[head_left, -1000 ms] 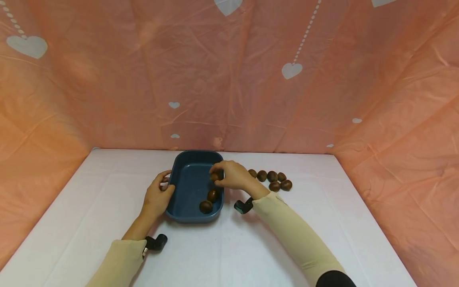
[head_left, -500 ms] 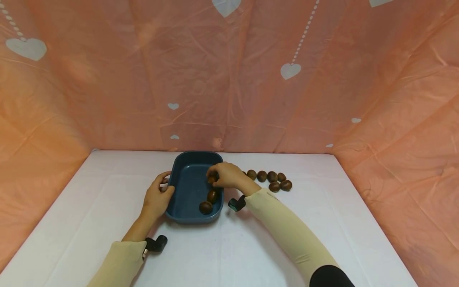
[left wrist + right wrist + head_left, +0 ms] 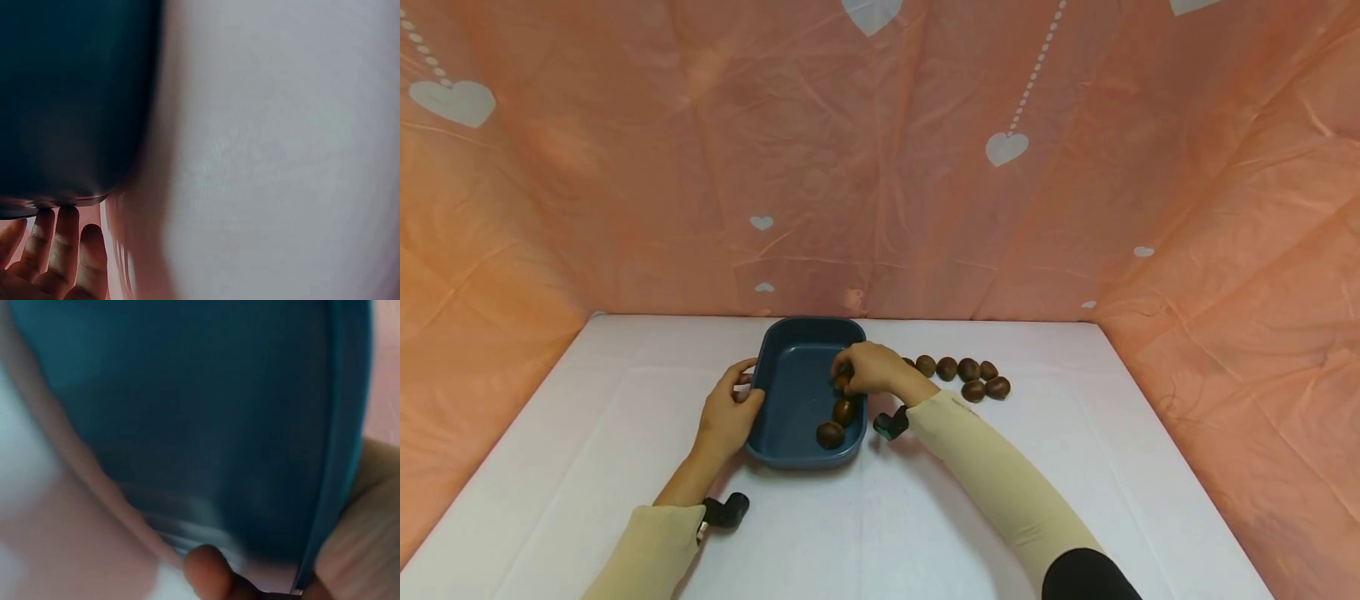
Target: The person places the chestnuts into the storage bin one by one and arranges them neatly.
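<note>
A deep blue rectangular tray [image 3: 797, 392] stands on the white table, with two chestnuts [image 3: 830, 434] lying along its right part. My left hand [image 3: 727, 417] holds the tray's left side, the thumb over the rim. Its fingertips touch the outer wall, as the left wrist view shows. Over the right rim reaches my right hand [image 3: 872, 367], its fingers curled round another chestnut [image 3: 840, 382] low inside the tray. That chestnut is partly covered by the fingers. The right wrist view shows the tray's outer wall [image 3: 219, 425] close up, blurred.
To the right of the tray, several chestnuts [image 3: 968, 369] lie in a loose group on the tabletop [image 3: 1060, 417], partly hidden behind the right hand. Orange fabric with hearts [image 3: 880, 183] hangs behind the table. Small black cameras [image 3: 727, 510] sit at both wrists.
My right hand has moved slightly left and down, with the chestnut, into the tray. This uncovers more of the loose chestnuts on the table. The left hand and the tray stay put.
</note>
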### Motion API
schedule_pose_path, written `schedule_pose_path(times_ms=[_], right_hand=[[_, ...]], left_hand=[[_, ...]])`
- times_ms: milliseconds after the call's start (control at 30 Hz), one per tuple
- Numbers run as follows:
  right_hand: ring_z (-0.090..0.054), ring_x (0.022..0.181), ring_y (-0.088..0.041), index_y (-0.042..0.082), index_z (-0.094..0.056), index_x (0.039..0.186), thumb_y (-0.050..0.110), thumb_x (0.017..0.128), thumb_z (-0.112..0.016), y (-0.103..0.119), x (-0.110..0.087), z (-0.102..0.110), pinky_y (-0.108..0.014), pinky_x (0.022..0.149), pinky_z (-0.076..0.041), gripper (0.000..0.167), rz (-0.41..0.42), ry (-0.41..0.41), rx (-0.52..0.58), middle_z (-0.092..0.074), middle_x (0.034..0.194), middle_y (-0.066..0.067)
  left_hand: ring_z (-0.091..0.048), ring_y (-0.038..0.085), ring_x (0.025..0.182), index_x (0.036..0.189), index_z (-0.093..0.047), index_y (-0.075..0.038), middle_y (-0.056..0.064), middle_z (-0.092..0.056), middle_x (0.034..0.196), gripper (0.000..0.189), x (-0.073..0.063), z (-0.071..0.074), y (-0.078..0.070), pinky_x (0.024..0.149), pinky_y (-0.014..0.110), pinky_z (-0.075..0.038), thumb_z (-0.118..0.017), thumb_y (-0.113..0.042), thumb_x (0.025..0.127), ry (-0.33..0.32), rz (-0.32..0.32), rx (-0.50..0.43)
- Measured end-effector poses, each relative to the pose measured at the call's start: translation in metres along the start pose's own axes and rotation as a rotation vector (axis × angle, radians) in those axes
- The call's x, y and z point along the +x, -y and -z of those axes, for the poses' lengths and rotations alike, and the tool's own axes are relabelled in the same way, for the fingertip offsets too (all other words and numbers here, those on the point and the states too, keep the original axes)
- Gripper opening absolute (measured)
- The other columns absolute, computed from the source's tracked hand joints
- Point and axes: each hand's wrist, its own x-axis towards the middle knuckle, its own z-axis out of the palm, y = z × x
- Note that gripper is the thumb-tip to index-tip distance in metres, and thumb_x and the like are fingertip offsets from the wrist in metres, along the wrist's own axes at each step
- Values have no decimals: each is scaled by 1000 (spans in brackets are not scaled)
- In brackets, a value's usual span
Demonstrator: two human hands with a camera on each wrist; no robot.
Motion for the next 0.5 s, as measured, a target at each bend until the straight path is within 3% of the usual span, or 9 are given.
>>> schedule_pose_path(times_ms=[500], right_hand=[[-61, 89, -14, 24, -73, 106, 19, 81, -72, 3, 1, 0, -30, 74, -48, 26, -21, 16, -30, -70, 104, 3]], left_hand=[[-61, 27, 104, 140, -47, -17, 16, -57, 126, 49, -1, 0, -1, 77, 29, -46, -51, -13, 92, 2, 0, 4]])
